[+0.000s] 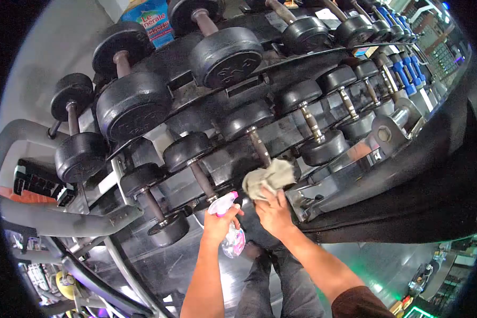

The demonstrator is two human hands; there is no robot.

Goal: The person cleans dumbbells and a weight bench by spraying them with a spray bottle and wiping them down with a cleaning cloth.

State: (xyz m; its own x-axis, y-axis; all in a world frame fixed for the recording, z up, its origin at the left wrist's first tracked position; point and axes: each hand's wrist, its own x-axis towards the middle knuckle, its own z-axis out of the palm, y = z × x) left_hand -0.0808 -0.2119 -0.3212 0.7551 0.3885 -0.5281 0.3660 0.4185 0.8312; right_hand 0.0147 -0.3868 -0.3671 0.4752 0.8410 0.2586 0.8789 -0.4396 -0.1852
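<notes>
My left hand [221,223] is wrapped round the neck of a spray bottle [233,243] with a pink and white nozzle, low in front of the lower rack row. My right hand [273,211] grips a beige cloth [270,179] and presses it on the near end of a black dumbbell [247,117] with a metal handle. The cloth hides most of that end. Just left of it, another dumbbell [186,150] lies on the rack, its near end partly hidden behind the bottle and my left hand.
Large black dumbbells [225,55] fill the upper row, and blue ones [405,74] sit at the far right. A blue box [152,22] stands behind the upper row. Grey frame tubes [63,222] are at the left. A black padded surface [408,175] is at the right.
</notes>
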